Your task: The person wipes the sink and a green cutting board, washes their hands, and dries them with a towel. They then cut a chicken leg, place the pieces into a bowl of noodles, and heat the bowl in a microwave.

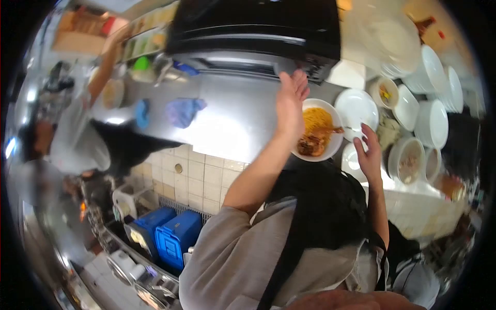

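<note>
My left hand (292, 95) reaches up to the front of a black oven (248, 31), its fingers stretched out beside the control panel (316, 67) and holding nothing. Just right of that forearm stands a white bowl (309, 156) with yellow rice (316, 118) and a browned chicken leg (313, 143). The forearm overlaps the bowl's left rim in this view. My right hand (369, 155) has its fingers apart and is empty. It hovers by a small white plate (351, 159), below a larger white plate (356, 109).
Stacks of white plates (426, 70) and several bowls fill the right side, with a container of food (406, 160) among them. Purple-blue cloth (183, 112) lies on the steel counter (227, 111). At left, another person (77, 137) reaches toward a shelf. Blue bins (178, 235) stand below.
</note>
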Tool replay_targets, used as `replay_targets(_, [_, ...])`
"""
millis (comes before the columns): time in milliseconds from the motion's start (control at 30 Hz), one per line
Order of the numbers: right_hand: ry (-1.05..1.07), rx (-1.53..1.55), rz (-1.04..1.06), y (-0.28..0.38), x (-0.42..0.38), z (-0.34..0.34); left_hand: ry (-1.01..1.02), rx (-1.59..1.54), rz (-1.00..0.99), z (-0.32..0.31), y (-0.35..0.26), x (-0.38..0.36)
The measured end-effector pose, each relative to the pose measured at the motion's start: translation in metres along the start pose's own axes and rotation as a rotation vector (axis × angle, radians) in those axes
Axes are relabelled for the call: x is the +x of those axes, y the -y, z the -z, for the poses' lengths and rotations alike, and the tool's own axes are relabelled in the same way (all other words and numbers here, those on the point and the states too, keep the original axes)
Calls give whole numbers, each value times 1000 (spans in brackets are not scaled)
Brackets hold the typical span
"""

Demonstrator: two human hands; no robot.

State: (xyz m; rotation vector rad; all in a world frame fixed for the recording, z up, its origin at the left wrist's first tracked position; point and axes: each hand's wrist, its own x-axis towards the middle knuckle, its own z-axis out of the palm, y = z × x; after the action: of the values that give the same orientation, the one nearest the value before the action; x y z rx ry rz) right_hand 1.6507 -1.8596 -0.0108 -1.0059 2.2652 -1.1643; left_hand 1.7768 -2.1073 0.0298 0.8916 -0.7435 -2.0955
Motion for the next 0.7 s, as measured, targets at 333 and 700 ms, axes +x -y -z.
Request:
replay_targets(333, [289,97,-91,-11,5,-39,-23,1573,-1229,8,-72,6])
replay_targets(700, [329,22,-196,4,20,-42,-274,1347,-1090,110,-74,-113])
